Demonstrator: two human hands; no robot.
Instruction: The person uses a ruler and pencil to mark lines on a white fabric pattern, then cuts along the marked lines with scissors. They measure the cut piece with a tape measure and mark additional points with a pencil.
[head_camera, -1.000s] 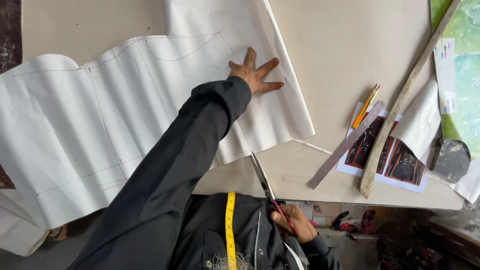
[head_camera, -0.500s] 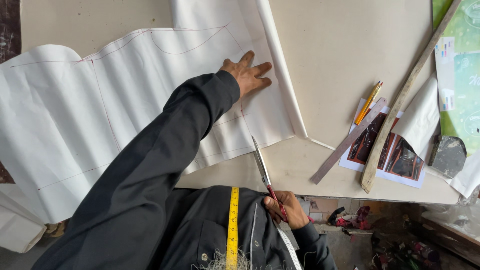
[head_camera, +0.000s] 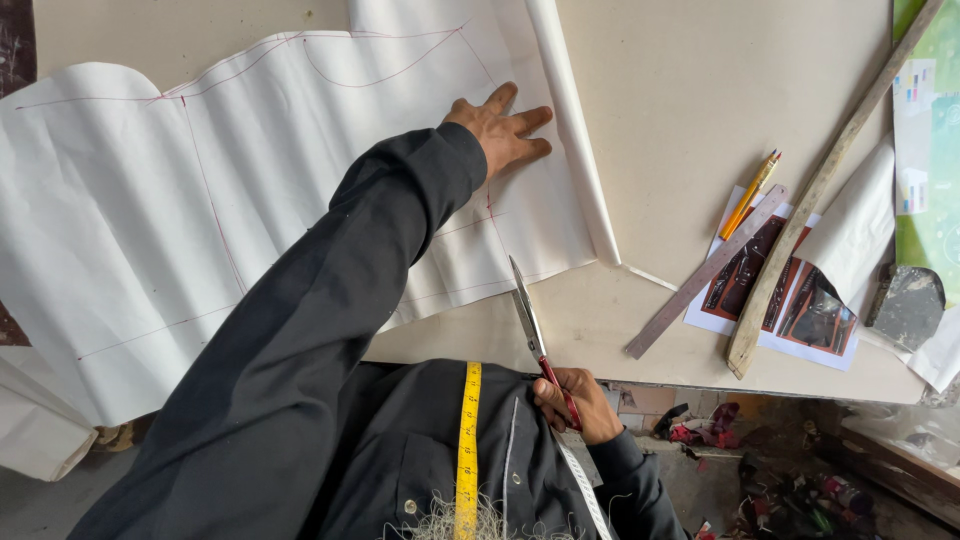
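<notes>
Closest in, the right hand (head_camera: 578, 402) is clenched round the red handles of a pair of scissors (head_camera: 535, 330), blades pointing away at the near edge of the white pattern paper (head_camera: 300, 190). A yellow tape measure (head_camera: 468, 450) hangs down the dark shirt. Further out, the left hand (head_camera: 503, 132) lies flat and open on that paper, gripping nothing. Off right sit a metal ruler (head_camera: 705, 272), pencils (head_camera: 750, 192) and a wooden stick (head_camera: 830, 180).
</notes>
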